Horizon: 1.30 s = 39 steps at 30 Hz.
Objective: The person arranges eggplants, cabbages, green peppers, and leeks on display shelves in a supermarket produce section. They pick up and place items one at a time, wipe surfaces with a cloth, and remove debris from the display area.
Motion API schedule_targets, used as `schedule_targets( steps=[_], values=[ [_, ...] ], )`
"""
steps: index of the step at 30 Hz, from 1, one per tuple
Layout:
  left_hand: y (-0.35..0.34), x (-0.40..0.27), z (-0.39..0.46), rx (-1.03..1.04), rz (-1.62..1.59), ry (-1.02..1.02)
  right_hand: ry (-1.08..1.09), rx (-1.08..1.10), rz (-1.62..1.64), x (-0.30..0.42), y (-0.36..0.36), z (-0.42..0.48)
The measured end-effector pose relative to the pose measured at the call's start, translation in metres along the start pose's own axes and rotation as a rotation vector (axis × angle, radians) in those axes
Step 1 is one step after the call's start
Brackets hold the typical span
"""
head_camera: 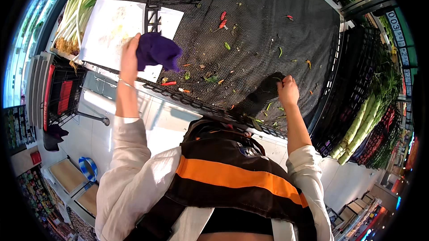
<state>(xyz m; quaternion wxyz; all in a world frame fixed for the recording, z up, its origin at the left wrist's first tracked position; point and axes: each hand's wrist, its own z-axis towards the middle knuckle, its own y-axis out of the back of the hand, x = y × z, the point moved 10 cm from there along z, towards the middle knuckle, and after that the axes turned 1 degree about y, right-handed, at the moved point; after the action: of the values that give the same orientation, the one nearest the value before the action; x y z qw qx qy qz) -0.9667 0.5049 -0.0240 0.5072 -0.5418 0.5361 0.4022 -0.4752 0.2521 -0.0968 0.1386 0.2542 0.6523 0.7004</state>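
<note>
My left hand (130, 56) is closed on a purple cloth (157, 52), held over a white sheet (100, 33) that bears brownish stains. A black plastic lattice divider (153, 16) stands on the sheet just beyond the cloth. My right hand (288, 90) is over the display's black mesh liner (248, 50), its fingers curled around what looks like a thin green scrap (277, 78). Red chilies (223, 19), a green chili (280, 52) and leaf bits (211, 78) lie scattered on the liner.
Spring onions (77, 13) lie at the far left of the display. A black lattice edging (201, 105) runs along its near edge. Long green stalks (360, 127) lie in the crate area at right. A shopping cart (63, 93) stands at left on the tiled floor.
</note>
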Motion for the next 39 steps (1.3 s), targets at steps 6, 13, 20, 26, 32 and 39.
schedule_targets(
  steps=[6, 13, 20, 26, 32, 39],
  values=[
    [0.087, 0.004, 0.079, -0.102, 0.825, -0.047, -0.262, 0.053, 0.688, -0.051, 0.004, -0.052],
    [0.089, 0.112, 0.187, 0.109, 1.223, 0.157, -0.232, 0.008, 0.241, -0.026, 0.010, -0.035],
    [0.070, 0.110, 0.166, 0.103, 0.727, 0.161, -0.196, -0.012, 0.247, -0.026, -0.004, -0.031],
    [0.054, 0.076, 0.075, 0.474, 1.009, -0.141, -0.119, 0.149, 0.886, -0.065, 0.080, -0.152],
    [0.036, 0.058, -0.032, 0.160, 0.273, 0.325, -0.410, -0.051, 0.446, -0.201, 0.082, -0.342],
    [0.013, 0.028, 0.005, 0.391, 1.112, -0.016, -0.554, 0.123, 0.769, -0.175, 0.028, -0.375]
  ],
)
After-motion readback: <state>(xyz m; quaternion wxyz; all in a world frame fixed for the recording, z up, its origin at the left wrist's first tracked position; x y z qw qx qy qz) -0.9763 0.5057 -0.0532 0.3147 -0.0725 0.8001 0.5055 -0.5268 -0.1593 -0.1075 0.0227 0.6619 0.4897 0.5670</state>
